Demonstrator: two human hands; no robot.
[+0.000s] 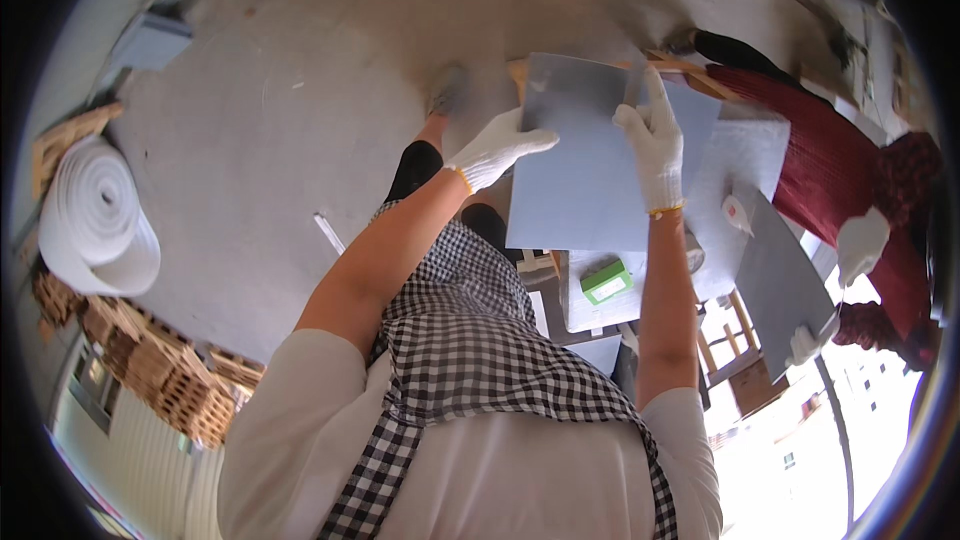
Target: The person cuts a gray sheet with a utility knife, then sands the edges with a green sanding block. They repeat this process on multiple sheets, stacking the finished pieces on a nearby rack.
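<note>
A flat grey sheet is in front of me, tilted over a stack covered in white wrap. My left hand, in a white knit glove with a yellow cuff edge, grips its left edge, thumb on the face and fingers partly hidden. My right hand, gloved the same way, is over the sheet's right side. Between its thumb and fingers is a thin greyish piece, too blurred to name. Closer to me, a green box lies on the white wrapped surface.
At right, a co-worker in dark red with white gloves handles another grey sheet. A roll of tape is beside my right forearm. A big white foam roll and wooden pallets stand at left on the concrete floor.
</note>
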